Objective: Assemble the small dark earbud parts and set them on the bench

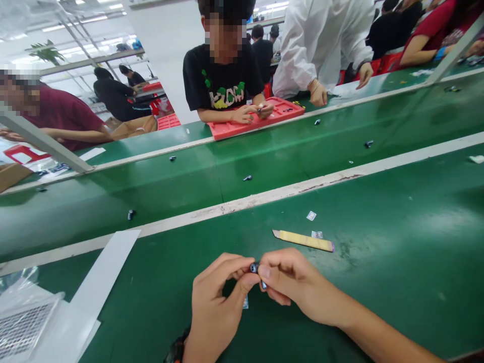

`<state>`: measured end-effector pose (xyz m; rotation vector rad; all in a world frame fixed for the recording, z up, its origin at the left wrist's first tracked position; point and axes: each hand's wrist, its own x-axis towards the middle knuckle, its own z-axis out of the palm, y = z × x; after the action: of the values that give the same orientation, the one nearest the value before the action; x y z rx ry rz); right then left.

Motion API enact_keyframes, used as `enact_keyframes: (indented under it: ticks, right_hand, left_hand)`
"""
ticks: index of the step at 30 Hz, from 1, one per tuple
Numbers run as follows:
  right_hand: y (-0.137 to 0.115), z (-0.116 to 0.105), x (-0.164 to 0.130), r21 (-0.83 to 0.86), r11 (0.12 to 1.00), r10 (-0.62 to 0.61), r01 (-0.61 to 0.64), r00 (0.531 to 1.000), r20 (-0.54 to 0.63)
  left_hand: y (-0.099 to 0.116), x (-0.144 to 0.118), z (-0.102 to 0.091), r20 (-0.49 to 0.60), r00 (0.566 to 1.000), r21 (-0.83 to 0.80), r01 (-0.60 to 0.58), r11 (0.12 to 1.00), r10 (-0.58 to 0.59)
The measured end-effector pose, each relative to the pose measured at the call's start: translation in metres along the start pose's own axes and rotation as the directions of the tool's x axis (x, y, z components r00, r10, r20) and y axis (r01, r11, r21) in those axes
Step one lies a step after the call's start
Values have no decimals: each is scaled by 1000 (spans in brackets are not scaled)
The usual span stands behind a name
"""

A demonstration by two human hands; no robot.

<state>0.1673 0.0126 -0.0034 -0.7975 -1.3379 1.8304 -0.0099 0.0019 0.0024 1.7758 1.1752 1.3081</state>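
Most of the foreground is taken up by the green bench, beyond whose white strip a green belt is seen, dotted with small dark parts. Near the bench's front, the left hand and the right hand are brought together. Just beyond the right hand, the yellow knife is left lying with its blade bare; knuckles could be nicked if that hand were pushed forward without looking. Between the hands, above the bench, the small dark piece is held; being tiny and seemingly smooth, it could be dropped if pressed unevenly. It is pinched between the left thumb and fingertips, nearly closed, while its other side is gripped by the right thumb and curled fingers, its lower end protruding beneath.
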Motion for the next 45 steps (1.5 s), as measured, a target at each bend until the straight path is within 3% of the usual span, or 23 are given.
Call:
enact_keyframes:
  ticks: [5, 10, 16, 20, 23, 27, 31, 37, 45]
  right_hand:
    - [-5, 2, -4, -199, 979, -49, 41, 998, -38]
    - [1, 6, -5, -517, 845, -217, 135, 971, -102]
    - [10, 6, -2, -793, 550, -404, 261, 914, 20]
    - [11, 5, -2, -818, 513, -391, 260, 919, 47]
    - [9, 7, -3, -760, 605, -350, 239, 937, 17]
    - [3, 9, -4, -570, 810, -216, 140, 974, -69]
    - [0, 6, -3, -225, 973, -64, 43, 994, -87]
    - [2, 1, 3, 72, 997, 43, -41, 998, -37]
    - [5, 1, 2, 119, 991, 63, -60, 998, -20]
  left_hand:
    - [1, 0, 4, 12, 981, -249, 189, 950, -192]
    - [1, 3, 7, 140, 879, -463, 466, 754, -457]
    - [0, 2, 6, 184, 830, -487, 542, 685, -526]
    - [1, 2, 9, 256, 785, -518, 604, 605, -564]
    - [2, 2, 12, 192, 819, -535, 549, 642, -541]
    - [0, -2, 11, 43, 946, -374, 313, 873, -321]
    - [-3, -6, 6, 99, 987, -207, 148, 967, -130]
    - [-1, -1, 2, 68, 998, 62, -15, 998, 11]
    - [-4, 1, -2, 85, 990, 45, -119, 992, 115]
